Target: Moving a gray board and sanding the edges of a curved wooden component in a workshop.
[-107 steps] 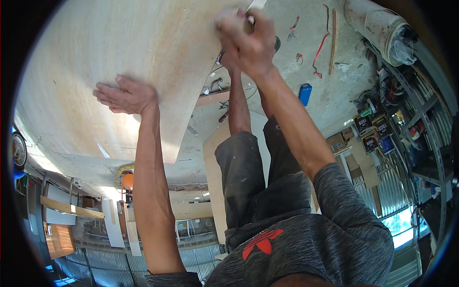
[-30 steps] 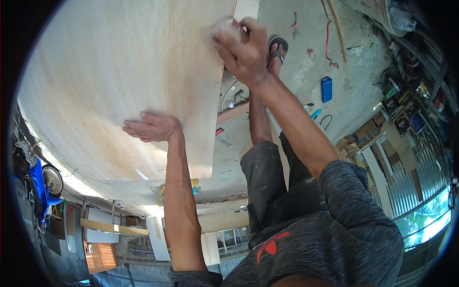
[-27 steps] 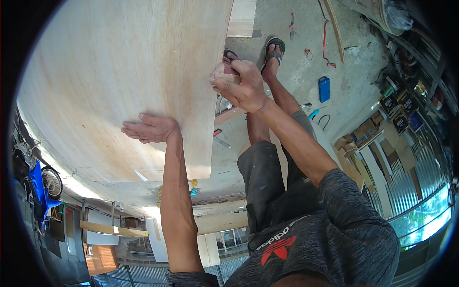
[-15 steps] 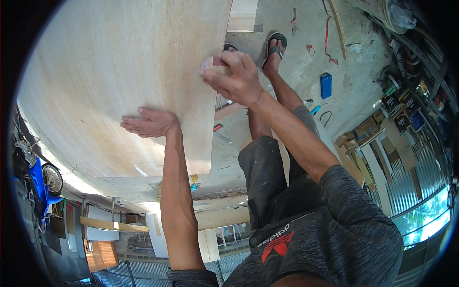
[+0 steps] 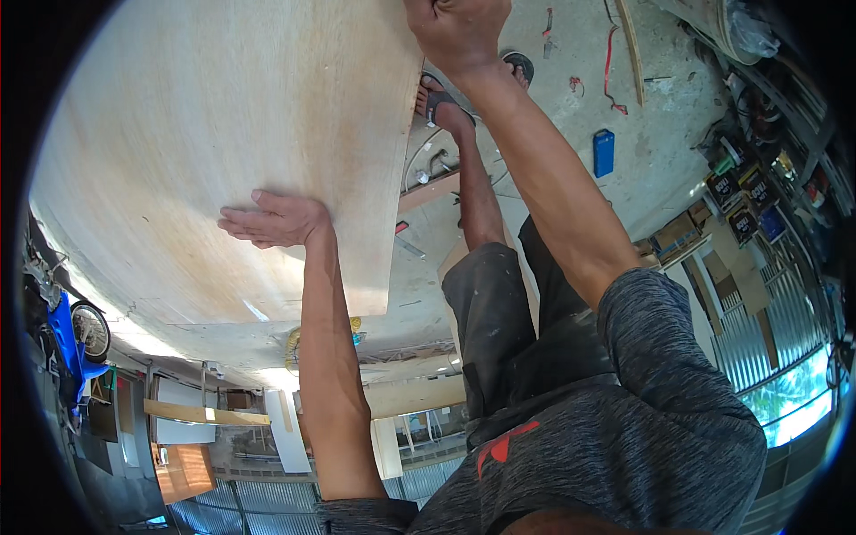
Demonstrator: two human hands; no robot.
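A large pale wooden board (image 5: 223,116) spreads across the left and top of the view. My left hand (image 5: 278,219) rests palm down on its face, fingers stretched toward the left. At the top, by the board's right edge, my right hand (image 5: 462,37) is closed, its fingertips partly cut off by the frame. Its grip is hidden now; half a second ago it held a small reddish and whitish piece that looks like folded sandpaper.
My sandalled feet (image 5: 437,100) stand right of the board. On the concrete floor lie a blue box (image 5: 604,152), a red strap (image 5: 610,71), a wood strip (image 5: 631,49) and a red-handled tool (image 5: 401,226). A blue motorbike (image 5: 67,343) stands at far left; wood offcuts (image 5: 727,267) lean at right.
My right hand has slid up and away along the board's right edge, reaching the top of the frame. The left hand stays flat in nearly the same place.
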